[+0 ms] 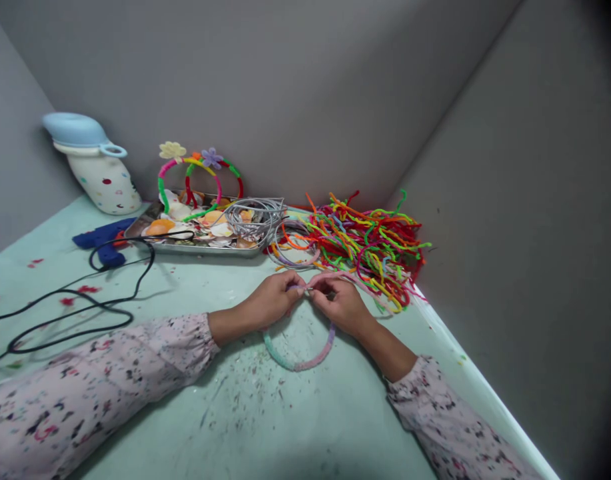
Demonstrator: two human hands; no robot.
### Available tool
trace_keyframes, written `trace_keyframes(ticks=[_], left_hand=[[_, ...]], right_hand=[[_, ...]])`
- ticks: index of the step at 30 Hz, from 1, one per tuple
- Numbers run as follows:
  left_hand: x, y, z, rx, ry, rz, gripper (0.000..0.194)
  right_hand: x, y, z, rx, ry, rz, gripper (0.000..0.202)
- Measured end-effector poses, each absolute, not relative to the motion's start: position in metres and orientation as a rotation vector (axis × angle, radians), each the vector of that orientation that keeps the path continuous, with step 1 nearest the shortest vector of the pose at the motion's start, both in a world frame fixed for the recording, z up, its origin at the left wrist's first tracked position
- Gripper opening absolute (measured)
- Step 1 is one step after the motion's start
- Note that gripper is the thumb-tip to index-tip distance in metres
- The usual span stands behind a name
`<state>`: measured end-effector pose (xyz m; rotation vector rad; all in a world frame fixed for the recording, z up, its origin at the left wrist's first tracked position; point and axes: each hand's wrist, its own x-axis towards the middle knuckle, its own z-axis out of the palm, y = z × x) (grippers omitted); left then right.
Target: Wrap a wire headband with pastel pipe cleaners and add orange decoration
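Observation:
Low over the table, a hoop wound in pastel pipe cleaner, mint, pink and lilac, hangs from my two hands. My left hand pinches its top, thumb against fingers. Beside it, almost touching, my right hand is closed on a pale pink pipe cleaner, whose loose length trails off to the right. Between the fingertips a small bare stretch of the hoop shows, partly hidden by the thumbs.
A metal tray holds shells, coiled grey wire and two flower-topped hoops. Right of it lies a heap of bright pipe cleaners. A blue glue gun, its black cord and a bottle are left. Walls enclose the table.

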<state>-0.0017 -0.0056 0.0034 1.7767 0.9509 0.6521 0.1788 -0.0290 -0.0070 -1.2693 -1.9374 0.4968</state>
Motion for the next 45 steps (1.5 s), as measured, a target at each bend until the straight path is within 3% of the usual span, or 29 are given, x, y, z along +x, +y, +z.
trace_keyframes(ticks=[17,29,35,45], left_hand=[[-0.001,-0.007,0.005,1.833,0.961,0.637,0.021],[-0.001,-0.009,0.015,1.779,1.038,0.528,0.023],[-0.001,-0.007,0.011,1.769,1.031,0.530,0.026],[-0.001,-0.009,0.015,1.669,1.054,0.523,0.026]], right_hand=[[0.177,-0.029,-0.006,-1.251,-1.975,0.524,0.010],[0.178,-0.032,0.000,-1.155,-2.071,0.340,0.011],[0.180,-0.031,-0.001,-1.124,-2.110,0.339,0.003],[0.180,-0.030,-0.003,-1.088,-2.095,0.277,0.010]])
